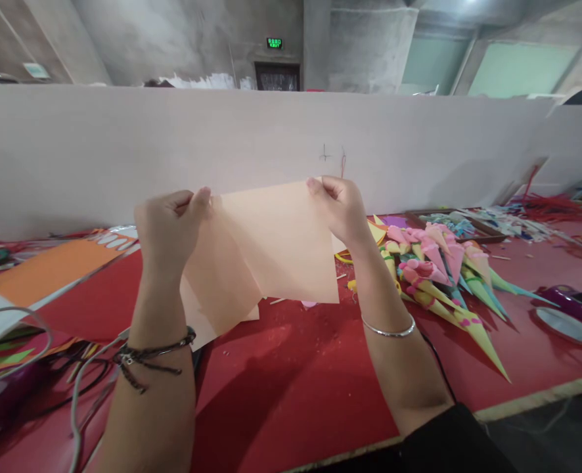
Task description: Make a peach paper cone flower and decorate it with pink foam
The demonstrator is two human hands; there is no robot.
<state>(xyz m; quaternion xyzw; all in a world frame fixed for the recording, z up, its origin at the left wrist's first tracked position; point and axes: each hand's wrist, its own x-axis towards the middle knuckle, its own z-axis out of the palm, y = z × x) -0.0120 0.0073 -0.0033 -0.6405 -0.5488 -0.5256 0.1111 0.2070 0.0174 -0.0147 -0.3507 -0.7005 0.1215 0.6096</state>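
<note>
A pale peach sheet of paper (286,243) is held up above the red table, slanting toward me. My left hand (170,220) pinches its upper left corner between thumb and fingers. At the upper right edge my right hand (337,203) grips it the same way. The sheet bends along a line left of its middle, and its lower left part lies in shade. Beneath it, a corner of another pale sheet (252,314) shows on the table.
Right of my right arm lies a pile of pink, yellow and green paper cones (439,263). A purple tool (574,305) and a round white dish (567,326) are farther right. Orange sheets (49,266), red sheets (94,299) and a grey cable (77,394) lie left. A white partition (251,138) stands behind.
</note>
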